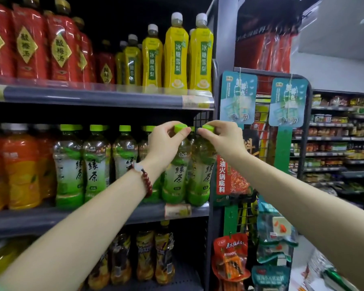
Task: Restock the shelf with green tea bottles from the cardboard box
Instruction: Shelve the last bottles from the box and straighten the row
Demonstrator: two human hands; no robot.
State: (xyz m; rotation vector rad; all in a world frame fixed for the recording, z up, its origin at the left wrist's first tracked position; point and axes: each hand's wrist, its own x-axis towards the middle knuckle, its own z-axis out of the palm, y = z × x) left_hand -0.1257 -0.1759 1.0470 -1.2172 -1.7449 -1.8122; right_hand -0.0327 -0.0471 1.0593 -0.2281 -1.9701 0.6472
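Two green tea bottles stand at the right end of the middle shelf (pixel 51 219). My left hand (pixel 166 141) pinches the green cap of one green tea bottle (pixel 177 177). My right hand (pixel 223 137) pinches the cap of the neighbouring green tea bottle (pixel 202 177), which sits closest to the shelf's right upright. Both bottles rest upright on the shelf board. Several more green tea bottles (pixel 95 164) line the shelf to the left. The cardboard box is out of view.
Orange juice bottles (pixel 19 169) fill the left of the same shelf. Red bottles (pixel 29 43) and yellow pear-drink bottles (pixel 174 53) stand on the shelf above, dark bottles (pixel 145 257) below. A wire rack of hanging snack packets (pixel 261 227) stands immediately right.
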